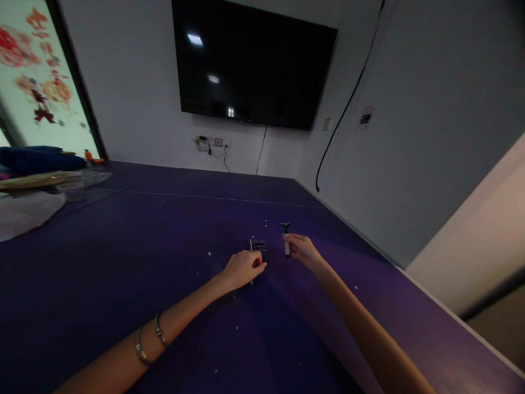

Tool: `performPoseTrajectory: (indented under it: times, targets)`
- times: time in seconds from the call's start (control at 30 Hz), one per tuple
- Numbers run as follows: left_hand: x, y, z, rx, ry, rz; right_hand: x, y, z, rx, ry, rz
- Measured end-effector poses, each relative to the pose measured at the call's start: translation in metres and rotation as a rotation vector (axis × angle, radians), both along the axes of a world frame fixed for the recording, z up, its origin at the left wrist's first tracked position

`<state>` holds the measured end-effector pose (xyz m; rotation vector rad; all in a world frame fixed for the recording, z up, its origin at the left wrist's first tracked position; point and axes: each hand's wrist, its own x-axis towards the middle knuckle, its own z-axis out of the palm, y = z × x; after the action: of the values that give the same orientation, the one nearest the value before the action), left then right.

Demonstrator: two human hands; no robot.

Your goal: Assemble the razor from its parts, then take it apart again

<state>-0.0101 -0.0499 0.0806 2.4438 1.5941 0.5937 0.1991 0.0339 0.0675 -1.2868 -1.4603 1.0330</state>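
Forearms (pixel 184 314) cross purple tabletop (pixel 164 246); right fingers (pixel 293 238) hold razor (pixel 287 249) well inside edges.

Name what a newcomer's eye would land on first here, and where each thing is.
Most likely the big black television high on the far wall, then the bright panel with red decorations at the far left. Next, near the middle of the dark purple surface, the right hand holds a razor head up, while the left hand partly hides a small dark item.
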Motion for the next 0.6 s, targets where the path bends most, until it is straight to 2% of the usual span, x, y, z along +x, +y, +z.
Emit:
performPoseTrajectory:
  times: [0.03, 0.07, 0.17, 0.27, 0.43, 0.6]
  targets:
    - [-0.002, 0.002, -0.003, -0.015, 0.006, 0.011, 0.017, 0.005, 0.0, 0.075, -0.231, -0.07]
    - [-0.004, 0.004, -0.006, -0.033, 0.017, 0.036, 0.033, 0.009, -0.001, 0.09, -0.315, -0.118]
    - [-0.01, 0.01, -0.011, -0.085, 0.083, 0.137, 0.075, 0.016, -0.006, 0.129, -0.472, -0.222]
    - [-0.01, 0.013, -0.015, -0.102, 0.175, 0.207, 0.103, 0.016, -0.016, 0.148, -0.612, -0.276]
    - [-0.002, 0.016, -0.025, -0.033, 0.276, 0.21, 0.121, 0.012, -0.033, 0.164, -0.797, -0.288]
    - [0.003, 0.022, -0.033, -0.016, 0.314, 0.239, 0.122, 0.011, -0.039, 0.164, -0.933, -0.272]
